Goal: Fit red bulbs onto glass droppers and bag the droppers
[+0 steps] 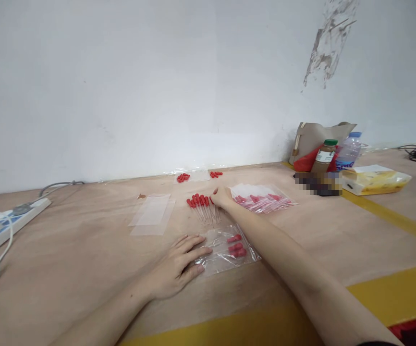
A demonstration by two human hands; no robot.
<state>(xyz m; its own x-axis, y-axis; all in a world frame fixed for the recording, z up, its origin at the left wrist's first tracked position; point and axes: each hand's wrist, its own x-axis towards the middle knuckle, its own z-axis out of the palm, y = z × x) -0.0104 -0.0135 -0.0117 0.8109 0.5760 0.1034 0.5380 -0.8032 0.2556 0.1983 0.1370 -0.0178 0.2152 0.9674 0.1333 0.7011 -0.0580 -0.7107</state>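
Observation:
My left hand (179, 266) lies flat with fingers spread, its fingertips on the left edge of a clear plastic bag (215, 262). Inside that bag are droppers with red rubber bulbs (237, 249) at the right end. Just beyond it lies a row of loose glass droppers (201, 204), bulbs pointing away from me. At the row's right end my right hand (222, 196) pinches the red bulb of one dropper; the fingers partly hide it. To its right, filled bags (262, 199) with red bulbs overlap in a pile. Flat empty bags (152, 214) lie left of the row.
Small red bulbs (183, 178) lie in two groups near the wall. A power strip (17, 216) with white cables is at the left. At the back right stand a green-capped bottle (324, 156), a clear water bottle (349, 150), a beige bag (312, 134) and a tissue pack (377, 180).

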